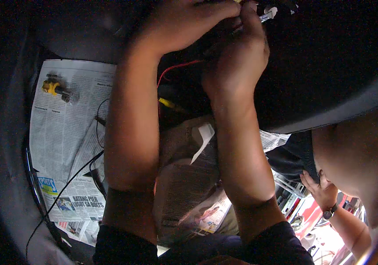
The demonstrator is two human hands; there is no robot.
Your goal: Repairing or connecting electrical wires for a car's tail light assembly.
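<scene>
Left hand (189, 22) pinched wires at top centre; right hand (237, 57) gripped a small metal tool (268, 15) beside it | red wire (175, 68) trailed below, centre | risk: tool could slip off in the dark recess; connector (56, 89) lay on newspaper (65, 132), upper left

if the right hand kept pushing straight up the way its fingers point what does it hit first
Probably the small white connector at the right hand fingertips, then the dark panel behind it; depth there is unclear.
</scene>
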